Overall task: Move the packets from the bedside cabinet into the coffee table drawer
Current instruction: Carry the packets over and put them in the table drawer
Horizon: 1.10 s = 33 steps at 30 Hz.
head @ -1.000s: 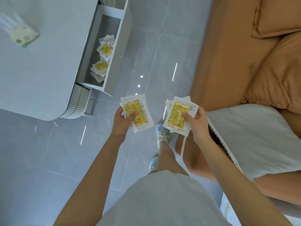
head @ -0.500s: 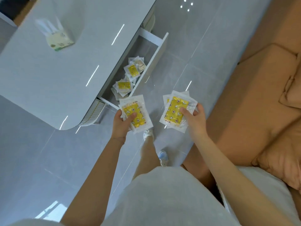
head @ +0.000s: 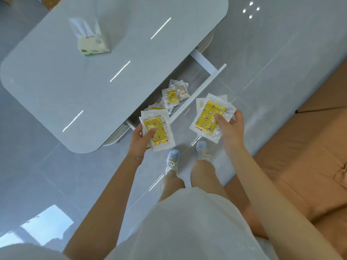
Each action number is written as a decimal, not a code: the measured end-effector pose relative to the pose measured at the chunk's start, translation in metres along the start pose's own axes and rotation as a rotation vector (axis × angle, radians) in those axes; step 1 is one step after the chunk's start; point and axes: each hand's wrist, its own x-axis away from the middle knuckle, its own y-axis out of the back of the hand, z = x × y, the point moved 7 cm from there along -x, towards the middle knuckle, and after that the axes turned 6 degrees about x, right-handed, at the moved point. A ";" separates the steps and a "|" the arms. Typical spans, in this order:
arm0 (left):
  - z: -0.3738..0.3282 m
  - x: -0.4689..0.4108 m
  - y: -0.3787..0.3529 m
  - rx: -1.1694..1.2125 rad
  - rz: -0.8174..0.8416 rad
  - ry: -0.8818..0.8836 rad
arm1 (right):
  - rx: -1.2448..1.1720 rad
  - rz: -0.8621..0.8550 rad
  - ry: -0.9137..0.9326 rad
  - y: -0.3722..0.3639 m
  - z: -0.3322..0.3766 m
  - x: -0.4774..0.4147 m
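Observation:
My left hand [head: 139, 138] grips a small stack of white packets with yellow star-patterned fronts [head: 159, 128], thumb on top, just over the near corner of the open coffee table drawer [head: 202, 91]. My right hand [head: 231, 128] holds a second stack of the same packets [head: 208, 115], fanned a little, beside the drawer's white front panel and above the floor. Several more packets [head: 173, 97] lie loose inside the drawer. The bedside cabinet is out of view.
The grey coffee table top [head: 75, 81] carries a tissue pack [head: 93, 44]. An orange sofa [head: 300, 156] runs along the right. My feet in pale sneakers [head: 172, 162] stand on the grey tiled floor between table and sofa.
The view has swung round as I stepped up to the table. The open drawer now lies directly ahead of both hands, and the left stack has reached its near corner.

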 end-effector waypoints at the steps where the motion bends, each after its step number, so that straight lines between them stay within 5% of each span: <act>1: -0.001 -0.008 -0.004 0.020 -0.021 0.019 | 0.035 0.017 0.005 -0.007 0.007 -0.013; 16: 0.030 -0.132 -0.058 0.236 -0.332 0.250 | 0.536 0.363 -0.083 -0.111 0.045 -0.221; 24: 0.103 -0.236 -0.059 0.170 -0.531 0.216 | 0.583 0.322 -0.260 -0.160 -0.063 -0.336; 33: 0.154 -0.360 -0.047 -0.081 -0.475 0.101 | 0.806 0.358 -0.227 -0.214 -0.169 -0.441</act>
